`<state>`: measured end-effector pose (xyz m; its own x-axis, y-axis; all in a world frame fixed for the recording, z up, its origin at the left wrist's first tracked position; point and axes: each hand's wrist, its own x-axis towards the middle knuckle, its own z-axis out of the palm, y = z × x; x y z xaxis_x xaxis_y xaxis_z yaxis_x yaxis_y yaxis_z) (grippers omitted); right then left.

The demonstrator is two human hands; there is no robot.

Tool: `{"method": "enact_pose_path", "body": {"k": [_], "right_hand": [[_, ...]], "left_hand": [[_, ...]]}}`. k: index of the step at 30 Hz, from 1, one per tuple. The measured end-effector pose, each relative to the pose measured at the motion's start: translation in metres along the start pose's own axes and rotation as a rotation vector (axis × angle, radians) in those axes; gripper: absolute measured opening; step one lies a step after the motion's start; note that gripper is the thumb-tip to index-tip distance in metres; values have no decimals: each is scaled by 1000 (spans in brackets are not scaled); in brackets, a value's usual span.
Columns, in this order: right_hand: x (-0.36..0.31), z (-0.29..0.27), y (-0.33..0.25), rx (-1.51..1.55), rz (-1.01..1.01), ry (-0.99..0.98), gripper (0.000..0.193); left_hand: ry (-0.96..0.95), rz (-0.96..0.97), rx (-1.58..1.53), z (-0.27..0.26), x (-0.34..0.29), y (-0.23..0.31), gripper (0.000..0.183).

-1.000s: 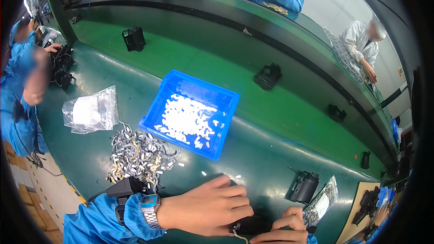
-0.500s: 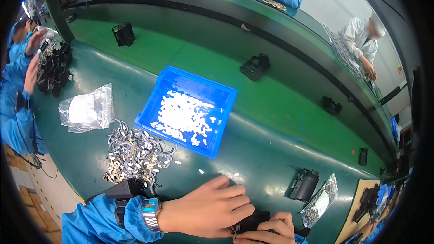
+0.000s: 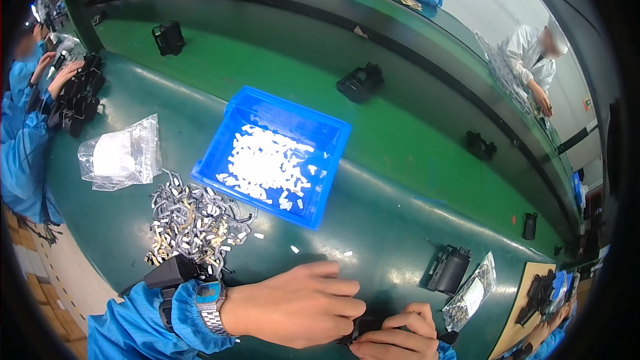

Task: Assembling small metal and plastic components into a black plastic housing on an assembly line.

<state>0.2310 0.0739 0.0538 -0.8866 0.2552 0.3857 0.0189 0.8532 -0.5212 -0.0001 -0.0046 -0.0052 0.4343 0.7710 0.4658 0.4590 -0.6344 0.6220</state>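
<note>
- Head view: I see a black part between the hands, low over the counter.
- The right hand's grip seems to grasp it; the left hand's I cannot tell, fingertips hidden.
- Uneven pressure could make it slip; the left wrist could snag the cable heap.

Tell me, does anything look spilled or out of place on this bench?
Yes: a few small white pieces lie loose on the green bench, outside the blue tray holding many similar-looking ones, so they seem strayed.
</note>
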Motion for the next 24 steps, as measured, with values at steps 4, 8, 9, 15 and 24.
{"method": "enact_pose_path", "body": {"k": [4, 8, 9, 15, 24], "right_hand": [[-2, -2, 2, -7, 13, -31, 30], [-9, 5, -2, -63, 194, -59, 59], [-8, 9, -2, -62, 245, -103, 64], [-15, 17, -1, 35, 345, -76, 61], [-16, 17, 3, 132, 341, -48, 53]], "left_hand": [[-35, 19, 24, -2, 1, -1, 15], [-86, -9, 39, -6, 2, -1, 14], [-94, -15, 45, -6, 1, -1, 13], [-60, -5, 144, -6, 3, 3, 10], [-143, -21, 247, -11, 8, 10, 11]]}}
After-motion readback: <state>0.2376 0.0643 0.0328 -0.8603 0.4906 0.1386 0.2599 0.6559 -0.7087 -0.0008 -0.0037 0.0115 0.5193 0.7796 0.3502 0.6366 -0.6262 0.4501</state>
